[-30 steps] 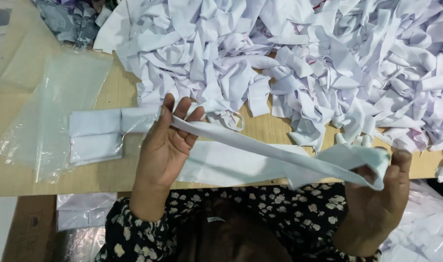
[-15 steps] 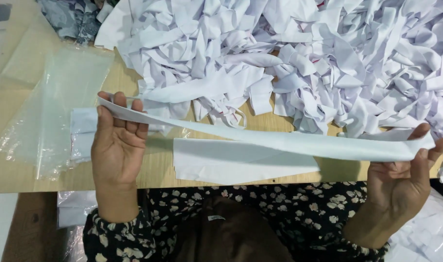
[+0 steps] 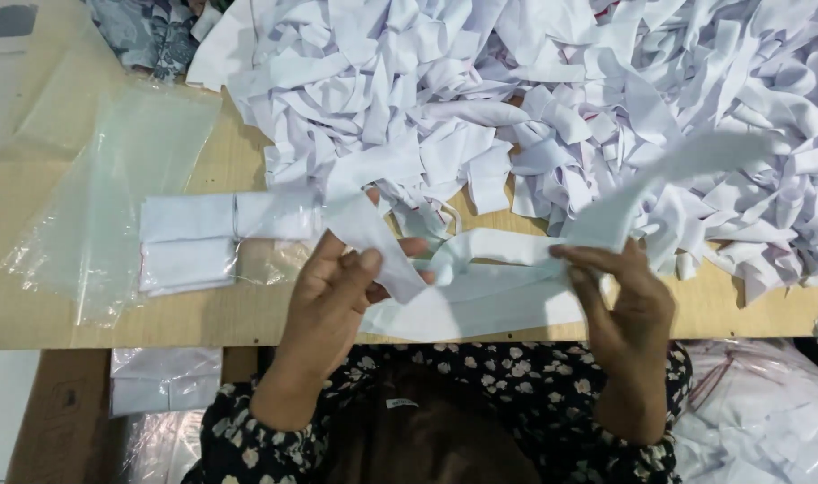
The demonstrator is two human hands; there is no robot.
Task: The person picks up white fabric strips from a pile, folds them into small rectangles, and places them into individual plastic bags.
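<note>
Both hands hold one long white strip above the table edge. The left hand pinches one end, thumb over fingers, with that end hanging as a short flap past the thumb. The right hand grips the strip farther along, fingers curled round it — the free tail rises up and to the right, blurred, over the pile. Between the hands the strip sags in a loose fold and looks doubled over on itself.

Under the hands another white piece lies flat on the table, near the front edge. Behind it the pile of white strips covers the far and right parts of the table. To the left of the left hand lies a stack of folded white pieces, partly on a clear plastic bag. Below the table edge shows a dark floral sleeve — more bagged white pieces sit at lower right.
</note>
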